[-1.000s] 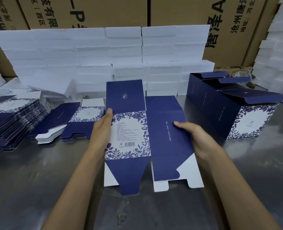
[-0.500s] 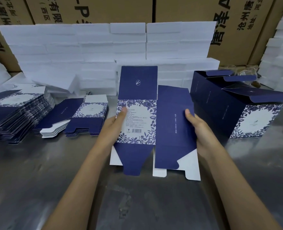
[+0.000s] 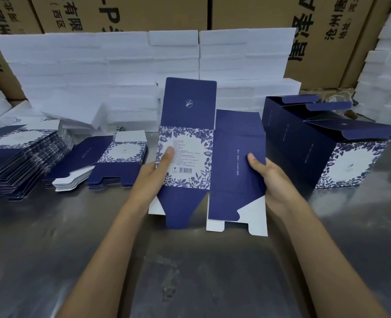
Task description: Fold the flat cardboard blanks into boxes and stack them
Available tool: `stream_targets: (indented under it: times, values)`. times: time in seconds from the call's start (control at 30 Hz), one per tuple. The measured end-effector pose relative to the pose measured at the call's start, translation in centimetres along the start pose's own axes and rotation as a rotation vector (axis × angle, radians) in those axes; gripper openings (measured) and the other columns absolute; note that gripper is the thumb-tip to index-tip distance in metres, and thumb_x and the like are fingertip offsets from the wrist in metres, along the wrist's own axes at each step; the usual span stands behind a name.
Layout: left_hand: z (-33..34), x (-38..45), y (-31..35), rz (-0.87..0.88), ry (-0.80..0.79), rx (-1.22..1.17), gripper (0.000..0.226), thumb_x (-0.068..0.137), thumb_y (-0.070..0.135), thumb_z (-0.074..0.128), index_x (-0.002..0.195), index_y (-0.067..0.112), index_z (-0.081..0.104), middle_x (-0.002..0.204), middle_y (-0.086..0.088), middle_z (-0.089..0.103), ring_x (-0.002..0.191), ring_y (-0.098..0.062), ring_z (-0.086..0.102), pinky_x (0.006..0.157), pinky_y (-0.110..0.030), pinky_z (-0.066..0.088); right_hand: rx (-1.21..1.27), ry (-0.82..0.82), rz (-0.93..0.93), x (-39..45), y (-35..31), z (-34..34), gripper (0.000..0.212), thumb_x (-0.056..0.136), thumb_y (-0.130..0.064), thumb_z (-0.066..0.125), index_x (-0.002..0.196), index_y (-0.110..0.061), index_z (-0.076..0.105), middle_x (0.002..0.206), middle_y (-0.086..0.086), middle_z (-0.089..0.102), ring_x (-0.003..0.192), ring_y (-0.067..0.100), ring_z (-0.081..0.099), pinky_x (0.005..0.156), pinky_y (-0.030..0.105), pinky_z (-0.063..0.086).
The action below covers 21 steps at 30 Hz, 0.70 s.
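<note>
Blue card with white flowers: the blank (image 3: 209,157) is held up flat over the table (image 3: 189,271), between both hands. The left hand (image 3: 154,174) holds its left edge, thumb lying on the flower panel. The right hand (image 3: 269,180) holds its right edge, thumb on the plain blue panel. More blanks lie in piles (image 3: 17,161) on the left. Folded boxes (image 3: 327,148) stand in a row on the right, flaps open. White foam (image 3: 121,72) is stacked behind.
</note>
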<state>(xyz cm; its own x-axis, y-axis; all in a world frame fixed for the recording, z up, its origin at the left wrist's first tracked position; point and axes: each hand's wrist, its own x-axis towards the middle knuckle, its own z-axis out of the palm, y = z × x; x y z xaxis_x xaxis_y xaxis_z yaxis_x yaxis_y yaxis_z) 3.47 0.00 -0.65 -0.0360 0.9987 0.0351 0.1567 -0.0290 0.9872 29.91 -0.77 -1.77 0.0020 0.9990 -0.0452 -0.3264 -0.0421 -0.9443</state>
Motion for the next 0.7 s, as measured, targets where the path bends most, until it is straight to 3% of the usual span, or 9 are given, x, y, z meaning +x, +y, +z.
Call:
stream_targets:
  times: [0.07, 0.13, 0.2, 0.33, 0.4, 0.47, 0.57, 0.63, 0.7]
  values:
    - [0.2, -0.1, 0.1, -0.007, 0.022, 0.026, 0.038, 0.086, 0.072, 0.053, 0.073, 0.046, 0.076, 0.077, 0.021, 0.075, 0.071, 0.003, 0.071, 0.055, -0.012, 0.05, 0.007, 0.016, 0.021, 0.0, -0.1, 0.1, 0.036, 0.096, -0.038, 0.068, 0.126, -0.018, 0.069, 0.121, 0.007, 0.075, 0.109, 0.027, 0.073, 0.091, 0.044, 0.058]
    - [0.3, -0.1, 0.0, -0.002, 0.082, 0.032, 0.052, 0.089, 0.068, 0.053, 0.063, 0.031, 0.076, 0.068, 0.022, 0.072, 0.06, 0.006, 0.067, 0.045, -0.006, 0.043, 0.021, -0.015, 0.07, 0.0, -0.1, -0.1, 0.039, 0.092, -0.041, 0.072, 0.123, -0.018, 0.072, 0.12, 0.008, 0.075, 0.111, 0.028, 0.072, 0.096, 0.044, 0.055]
    - [0.2, 0.2, -0.1, -0.016, 0.149, 0.017, 0.058, 0.088, 0.07, 0.052, 0.068, 0.019, 0.072, 0.067, 0.019, 0.072, 0.06, 0.004, 0.068, 0.05, -0.013, 0.048, 0.022, -0.101, 0.127, -0.1, 0.0, -0.3, 0.037, 0.092, -0.039, 0.072, 0.124, -0.018, 0.072, 0.124, 0.009, 0.073, 0.115, 0.029, 0.07, 0.098, 0.044, 0.055]
    - [-0.3, 0.8, -0.7, -0.081, 0.232, -0.116, 0.046, 0.088, 0.07, 0.053, 0.09, 0.028, 0.073, 0.094, 0.014, 0.076, 0.085, -0.005, 0.072, 0.072, -0.026, 0.052, -0.002, -0.179, 0.148, -0.2, -0.2, -0.6, 0.032, 0.099, -0.027, 0.062, 0.13, -0.02, 0.065, 0.128, 0.009, 0.071, 0.116, 0.03, 0.07, 0.101, 0.047, 0.053]
    - [-0.1, 1.0, -0.8, -0.056, 0.271, -0.071, 0.045, 0.088, 0.067, 0.056, 0.111, 0.03, 0.062, 0.113, 0.009, 0.067, 0.099, -0.008, 0.065, 0.081, -0.029, 0.049, 0.052, -0.155, 0.15, -0.3, -0.4, -0.6, 0.034, 0.098, -0.027, 0.064, 0.131, -0.02, 0.064, 0.127, 0.009, 0.072, 0.116, 0.031, 0.07, 0.104, 0.049, 0.052]
    - [0.2, 0.8, -0.8, 0.036, 0.271, 0.044, 0.056, 0.088, 0.059, 0.062, 0.133, 0.032, 0.046, 0.123, 0.009, 0.057, 0.106, -0.004, 0.057, 0.08, -0.023, 0.043, 0.111, -0.124, 0.158, -0.4, -0.6, -0.6, 0.036, 0.095, -0.028, 0.067, 0.13, -0.017, 0.065, 0.126, 0.01, 0.072, 0.114, 0.031, 0.07, 0.103, 0.051, 0.053]
    - [0.6, 0.2, -0.4, 0.133, 0.094, 0.05, 0.063, 0.086, 0.039, 0.074, 0.139, 0.048, 0.041, 0.137, 0.015, 0.046, 0.118, 0.001, 0.049, 0.093, -0.024, 0.042, 0.125, -0.081, 0.154, -0.5, -0.8, -0.6, 0.042, 0.093, -0.031, 0.069, 0.131, -0.014, 0.064, 0.124, 0.01, 0.073, 0.115, 0.03, 0.07, 0.109, 0.054, 0.047]
    - [1.1, -0.7, 0.2, 0.13, -0.095, 0.057, 0.067, 0.084, 0.033, 0.077, 0.132, 0.063, 0.041, 0.137, 0.022, 0.04, 0.124, 0.0, 0.046, 0.088, -0.015, 0.039, 0.109, -0.055, 0.133, -0.4, -0.7, -0.4, 0.043, 0.092, -0.032, 0.07, 0.132, -0.015, 0.064, 0.124, 0.009, 0.073, 0.117, 0.029, 0.069, 0.113, 0.054, 0.043]
    - [1.7, -1.4, 0.5, 0.171, -0.215, 0.126, 0.077, 0.084, 0.021, 0.077, 0.135, 0.064, 0.039, 0.143, 0.024, 0.034, 0.133, -0.003, 0.04, 0.093, -0.012, 0.037, 0.102, -0.043, 0.119, -0.4, -0.5, -0.2, 0.048, 0.091, -0.034, 0.072, 0.134, -0.016, 0.063, 0.125, 0.009, 0.073, 0.119, 0.029, 0.068, 0.113, 0.053, 0.043]
